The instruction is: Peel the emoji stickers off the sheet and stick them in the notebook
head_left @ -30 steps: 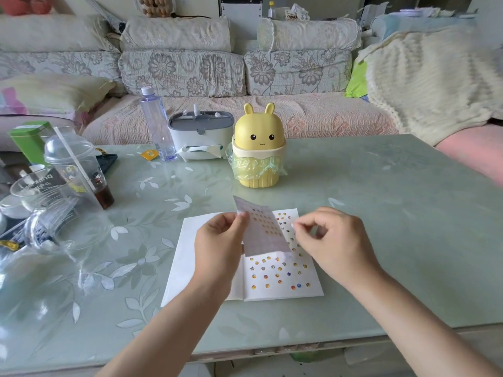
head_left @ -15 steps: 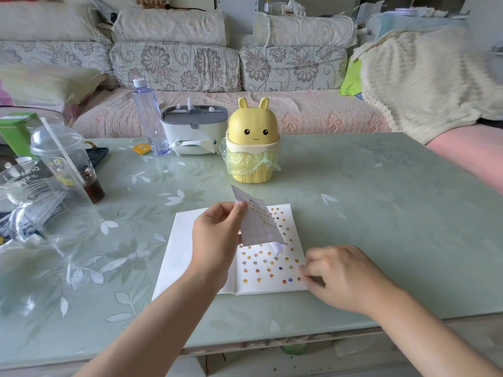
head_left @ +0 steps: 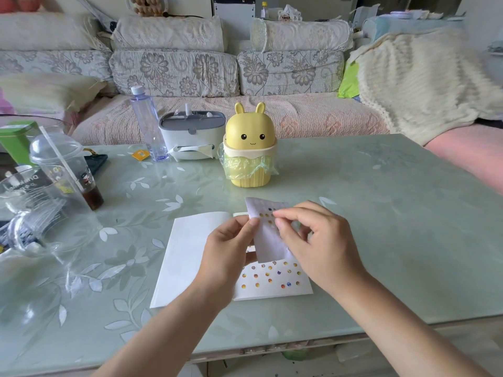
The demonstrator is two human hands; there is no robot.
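Sheet (head_left: 268,244) gripped in left hand (head_left: 231,248); right hand (head_left: 322,242), back from the notebook (head_left: 190,254), pinches at the next sticker (head_left: 270,215) to peel.

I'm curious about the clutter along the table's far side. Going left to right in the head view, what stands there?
Green tin → domed plastic cup with straw → clear water bottle → grey-lidded tissue box → yellow bunny bin.

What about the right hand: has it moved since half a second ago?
Yes. The right hand left the near right corner of the notebook and went farther away, to the sticker sheet.
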